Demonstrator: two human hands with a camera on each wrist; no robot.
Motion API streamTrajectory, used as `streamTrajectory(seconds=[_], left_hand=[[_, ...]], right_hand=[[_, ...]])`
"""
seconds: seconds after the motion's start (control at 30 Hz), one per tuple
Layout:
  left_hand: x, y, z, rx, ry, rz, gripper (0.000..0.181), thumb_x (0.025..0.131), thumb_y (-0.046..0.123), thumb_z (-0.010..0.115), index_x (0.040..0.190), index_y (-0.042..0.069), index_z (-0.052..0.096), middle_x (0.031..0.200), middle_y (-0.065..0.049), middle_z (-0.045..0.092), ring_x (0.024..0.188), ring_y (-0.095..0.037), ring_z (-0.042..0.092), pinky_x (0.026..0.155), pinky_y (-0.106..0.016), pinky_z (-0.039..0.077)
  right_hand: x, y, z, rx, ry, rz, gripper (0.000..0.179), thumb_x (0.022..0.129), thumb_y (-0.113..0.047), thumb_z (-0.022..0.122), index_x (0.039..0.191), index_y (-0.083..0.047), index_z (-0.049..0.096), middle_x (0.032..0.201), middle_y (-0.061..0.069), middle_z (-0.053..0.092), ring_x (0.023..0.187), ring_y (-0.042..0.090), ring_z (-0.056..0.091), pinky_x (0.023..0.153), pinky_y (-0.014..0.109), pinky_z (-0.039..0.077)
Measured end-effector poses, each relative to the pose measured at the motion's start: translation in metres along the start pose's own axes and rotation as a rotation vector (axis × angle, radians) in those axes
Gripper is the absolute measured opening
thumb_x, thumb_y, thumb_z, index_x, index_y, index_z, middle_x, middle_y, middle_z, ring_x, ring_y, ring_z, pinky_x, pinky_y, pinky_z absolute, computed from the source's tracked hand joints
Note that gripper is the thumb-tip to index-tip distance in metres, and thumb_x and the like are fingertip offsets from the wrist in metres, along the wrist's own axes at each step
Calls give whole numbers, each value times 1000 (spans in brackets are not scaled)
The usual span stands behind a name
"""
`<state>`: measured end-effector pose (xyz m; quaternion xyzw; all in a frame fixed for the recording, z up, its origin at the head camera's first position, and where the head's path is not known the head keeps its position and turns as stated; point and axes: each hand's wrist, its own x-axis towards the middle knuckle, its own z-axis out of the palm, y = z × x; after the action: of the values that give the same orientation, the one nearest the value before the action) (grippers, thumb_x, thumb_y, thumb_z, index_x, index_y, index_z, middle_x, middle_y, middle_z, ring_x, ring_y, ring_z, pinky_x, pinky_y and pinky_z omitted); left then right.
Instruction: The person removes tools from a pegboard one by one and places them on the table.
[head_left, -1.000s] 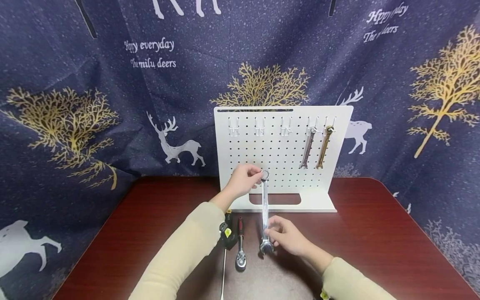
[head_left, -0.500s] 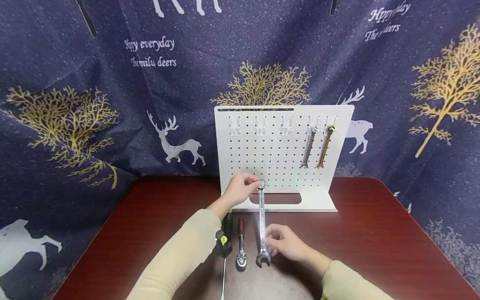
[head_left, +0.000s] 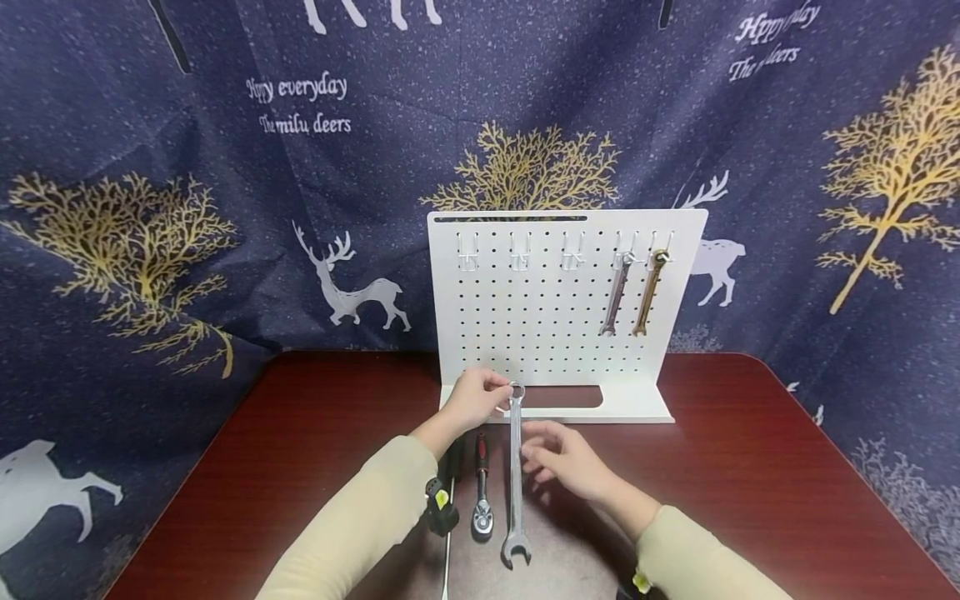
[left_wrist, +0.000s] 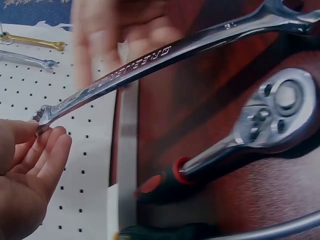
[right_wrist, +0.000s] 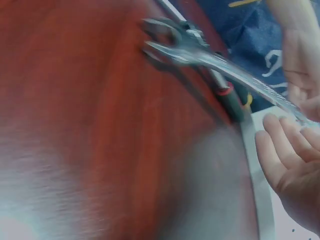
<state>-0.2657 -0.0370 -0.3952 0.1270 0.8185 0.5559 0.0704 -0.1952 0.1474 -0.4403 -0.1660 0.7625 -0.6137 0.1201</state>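
A long chrome combination wrench (head_left: 515,475) slants over the table, its open end toward me and its ring end by the pegboard's base. My left hand (head_left: 471,400) pinches the ring end between thumb and fingers, seen closely in the left wrist view. Beside the shaft, on its right, my right hand (head_left: 566,458) has its fingers loosely spread and holds nothing; it is blurred in the left wrist view. Left of the wrench lies a ratchet (head_left: 482,508) with a black and red handle. A screwdriver (head_left: 447,550) lies farther left, its handle partly hidden by my left arm.
A white pegboard (head_left: 540,317) stands on the red-brown table (head_left: 750,492). Hung at its right are a silver wrench (head_left: 617,296) and a gold-coloured wrench (head_left: 649,296). Clear hooks (head_left: 520,252) line its upper left and middle. Behind hangs a dark blue printed cloth (head_left: 375,183).
My left hand has lowered the wrench and drawn it toward me and slightly left. My right hand, earlier at the shaft near the open end, has come off it and moved up alongside.
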Motion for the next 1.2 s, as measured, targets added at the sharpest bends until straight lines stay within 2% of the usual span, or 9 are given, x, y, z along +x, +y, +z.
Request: streamTrajectory(seconds=[0.1, 0.2, 0.3, 0.53, 0.8, 1.0, 1.2], left_hand=[[-2, -7, 3, -19, 1, -32, 19, 92, 8, 59, 103, -6, 65, 89, -17, 68, 72, -18, 69, 63, -25, 59], [-4, -12, 7, -51, 5, -67, 19, 91, 7, 60, 103, -6, 66, 87, -16, 68, 70, -17, 69, 62, -25, 59], [-6, -17, 9, -91, 16, -92, 20, 91, 6, 59, 104, -7, 65, 87, -18, 69, 69, -19, 70, 63, -26, 59], [-12, -25, 12, -166, 54, -145, 23, 91, 4, 58, 108, -11, 63, 88, -18, 69, 62, -8, 64, 63, -27, 59], [-23, -30, 12, -248, 49, -221, 31, 92, 0, 50, 121, -13, 55, 100, -24, 67, 71, -13, 67, 68, -27, 59], [-32, -30, 13, -244, 29, -253, 37, 91, -4, 48, 127, -15, 48, 104, -26, 64, 80, -19, 68, 73, -28, 59], [-38, -28, 15, -222, 6, -260, 38, 90, -4, 46, 127, -17, 47, 107, -27, 62, 89, -27, 68, 77, -30, 59]], right_hand=[[10, -4, -4, 21, 52, -15, 52, 93, -10, 55, 139, 6, 36, 121, 32, 56, 96, 34, 66, 76, 41, 58], [19, -6, -6, 57, 73, -11, 53, 94, -7, 51, 142, 6, 32, 128, 33, 51, 104, 33, 64, 80, 42, 58], [25, -7, -4, 85, 76, 17, 52, 93, -5, 49, 141, 7, 33, 129, 32, 50, 105, 30, 63, 84, 43, 57], [30, -6, 2, 168, 87, 88, 50, 93, -3, 45, 139, 11, 33, 128, 32, 47, 102, 24, 63, 87, 42, 55], [36, 2, 9, 250, 90, 121, 50, 91, -1, 42, 138, 14, 33, 129, 35, 46, 96, 17, 63, 85, 37, 57], [36, 9, 10, 257, 76, 146, 47, 92, -2, 39, 135, 16, 35, 132, 37, 45, 100, 21, 64, 84, 37, 57], [35, 10, 10, 247, 64, 181, 45, 94, -5, 41, 133, 17, 37, 128, 34, 50, 93, 17, 65, 83, 36, 57]])
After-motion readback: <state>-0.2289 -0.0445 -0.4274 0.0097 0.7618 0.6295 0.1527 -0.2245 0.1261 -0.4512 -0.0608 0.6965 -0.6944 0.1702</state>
